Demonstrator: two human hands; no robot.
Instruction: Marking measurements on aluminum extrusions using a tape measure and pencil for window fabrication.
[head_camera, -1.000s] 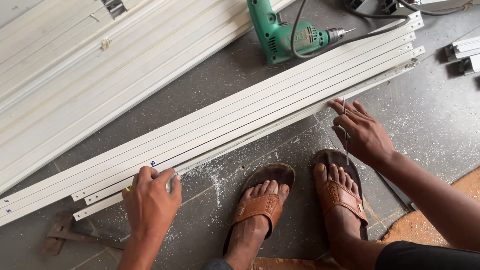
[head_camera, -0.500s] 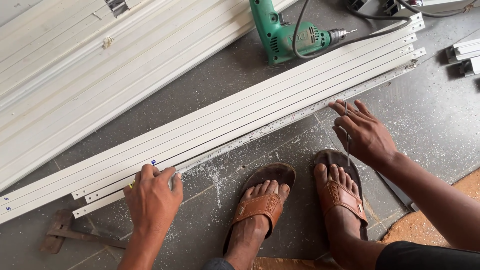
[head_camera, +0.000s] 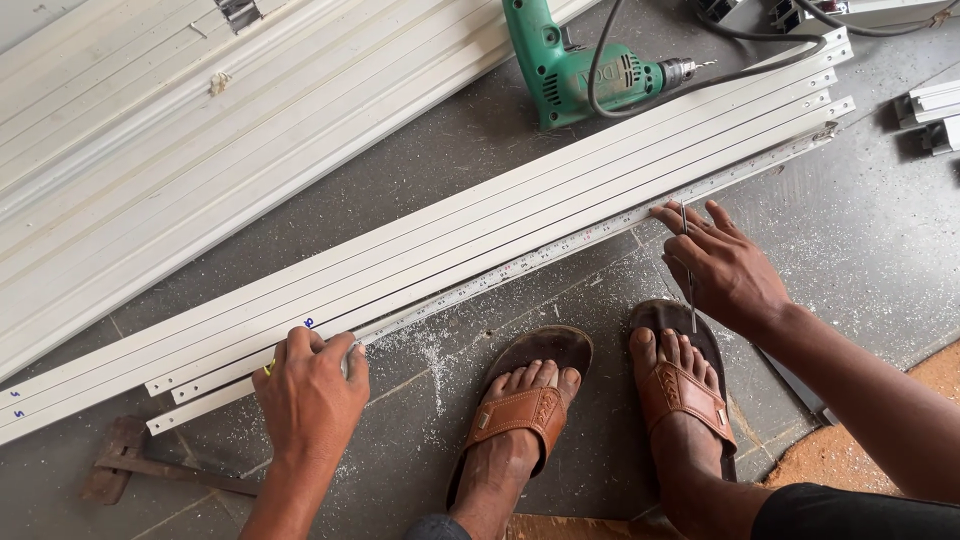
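Head camera, looking down: the left hand (head_camera: 308, 385) pins one end of a long metal measuring tape (head_camera: 560, 250) laid along the nearest of four long white flat strips (head_camera: 480, 235) on the grey concrete floor (head_camera: 880, 250). The right hand (head_camera: 725, 265), holding a thin metal scriber (head_camera: 688, 270), has slid a little leftwards since half a second ago, its fingertips now on the tape. A green electric drill (head_camera: 575, 65) lies beyond; brown leather sandals (head_camera: 520, 415) stand near

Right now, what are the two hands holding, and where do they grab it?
The left hand pins the tape measure at its near end against the white strips. The right hand holds a thin pencil-like rod mid-shaft between its fingers.
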